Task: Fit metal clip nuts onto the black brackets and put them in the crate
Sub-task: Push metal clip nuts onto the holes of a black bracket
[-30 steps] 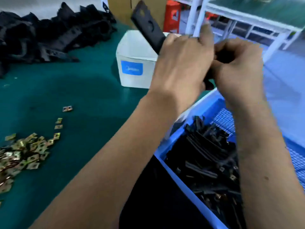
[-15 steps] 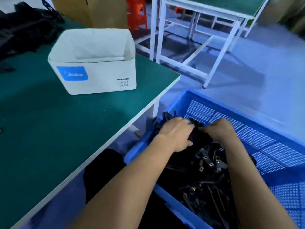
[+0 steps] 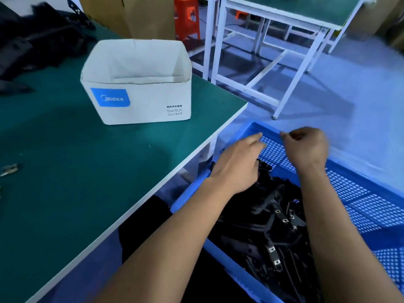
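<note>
A blue perforated crate [image 3: 360, 206] stands on the floor to the right of the green table [image 3: 87, 171]. Inside it lies a heap of black brackets [image 3: 271, 217] with metal clip nuts fitted. Both my hands hover above the crate's far end and hold nothing. My left hand [image 3: 238, 162] has its fingers stretched out and relaxed. My right hand [image 3: 306, 147] is loosely curled, a little above the brackets. A pile of bare black brackets [image 3: 37, 40] lies at the table's far left. A few loose clip nuts [image 3: 8, 169] show at the left edge.
A white open-topped cardboard box [image 3: 140, 84] stands on the table near its right edge. Beyond the crate there is a white-framed table [image 3: 284, 51], an orange stool [image 3: 187, 17] and brown cartons [image 3: 140, 16] on the blue-grey floor.
One second ago both hands held a bracket up over the table. They lowered it into the crate, let go, and have now lifted off the heap, empty.
</note>
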### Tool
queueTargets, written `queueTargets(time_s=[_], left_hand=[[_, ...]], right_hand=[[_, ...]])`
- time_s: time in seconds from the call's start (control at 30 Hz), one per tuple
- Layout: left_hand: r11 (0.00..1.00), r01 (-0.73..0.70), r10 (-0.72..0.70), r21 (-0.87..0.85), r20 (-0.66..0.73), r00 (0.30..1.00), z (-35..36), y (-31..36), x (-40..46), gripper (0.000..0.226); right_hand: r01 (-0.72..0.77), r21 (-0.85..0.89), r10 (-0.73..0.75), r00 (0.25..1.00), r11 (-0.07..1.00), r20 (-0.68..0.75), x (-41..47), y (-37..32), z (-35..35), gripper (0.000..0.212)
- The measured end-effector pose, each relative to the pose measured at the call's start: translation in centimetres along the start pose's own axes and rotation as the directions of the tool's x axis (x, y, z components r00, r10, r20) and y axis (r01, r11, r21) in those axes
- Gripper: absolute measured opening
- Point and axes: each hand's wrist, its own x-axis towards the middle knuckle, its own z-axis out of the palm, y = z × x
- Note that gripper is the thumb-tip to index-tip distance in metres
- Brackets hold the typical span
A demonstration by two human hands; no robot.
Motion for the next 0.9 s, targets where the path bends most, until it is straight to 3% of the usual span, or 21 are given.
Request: queueTargets(time_s=[0.07, 0.17, 0.23, 0.33, 0.4, 0.47, 0.53, 0.57, 0.67, 0.77, 0.83, 0.9], left_hand=[[0.995, -0.074, 0.052, -0.068, -0.286, 0.957, -4.0, 1.2, -0.1, 0.039], [0.981, -0.174, 0.084, -0.087, -0.619, 0.781, -11.0, 1.0, -1.5, 0.028], [0.990, -0.111, 0.009, -0.085, -0.753, 0.658, -15.8, -0.9, -3.7, 0.026], [0.980, 0.124, -0.196, -0.155, -0.857, 0.476, -21.8, -5.8, -8.9, 0.026], [0.931, 0.298, -0.317, -0.212, -0.873, 0.370, -24.9, -9.7, -13.4, 0.026], [0.840, 0.460, -0.441, -0.286, -0.855, 0.274, -27.0, -13.0, -17.4, 0.026], [0.710, 0.624, -0.548, -0.327, -0.813, 0.198, -29.0, -16.2, -21.6, 0.024], [0.644, 0.695, -0.587, -0.320, -0.789, 0.181, -30.0, -17.8, -23.5, 0.023], [0.509, 0.802, -0.683, -0.311, -0.713, 0.157, -32.6, -21.5, -28.0, 0.022], [0.482, 0.794, -0.714, -0.370, -0.691, 0.111, -34.6, -23.8, -30.4, 0.024], [0.493, 0.735, -0.740, -0.465, -0.669, 0.073, -35.1, -24.7, -30.8, 0.019], [0.487, 0.638, -0.795, -0.596, -0.605, 0.043, -35.0, -25.4, -30.8, 0.015]], right_hand=[[0.159, 0.137, -0.133, 0.974, 0.978, -0.182, -1.2, -4.3, -1.3, 0.017], [0.420, 0.336, -0.324, 0.895, 0.843, -0.307, -4.6, -11.9, -2.1, 0.015], [0.546, 0.449, -0.453, 0.837, 0.707, -0.305, -8.6, -17.4, -1.0, 0.011], [0.626, 0.585, -0.627, 0.741, 0.516, -0.240, -15.4, -24.5, 2.8, 0.013], [0.635, 0.622, -0.751, 0.651, 0.458, -0.112, -20.0, -29.0, 6.3, 0.013], [0.647, 0.602, -0.845, 0.527, 0.468, 0.090, -23.5, -32.7, 10.0, 0.009], [0.679, 0.531, -0.862, 0.405, 0.507, 0.305, -26.9, -36.3, 14.1, 0.017], [0.730, 0.447, -0.851, 0.381, 0.517, 0.362, -28.2, -37.9, 16.1, 0.027], [0.810, 0.159, -0.789, 0.473, 0.565, 0.393, -29.1, -42.1, 20.5, 0.064], [0.732, 0.147, -0.675, 0.504, 0.665, 0.539, -27.7, -45.0, 23.3, 0.084], [0.759, 0.134, -0.651, 0.437, 0.637, 0.621, -28.0, -45.6, 24.6, 0.066], [0.780, 0.234, -0.733, 0.376, 0.581, 0.567, -29.1, -45.5, 25.2, 0.027]])
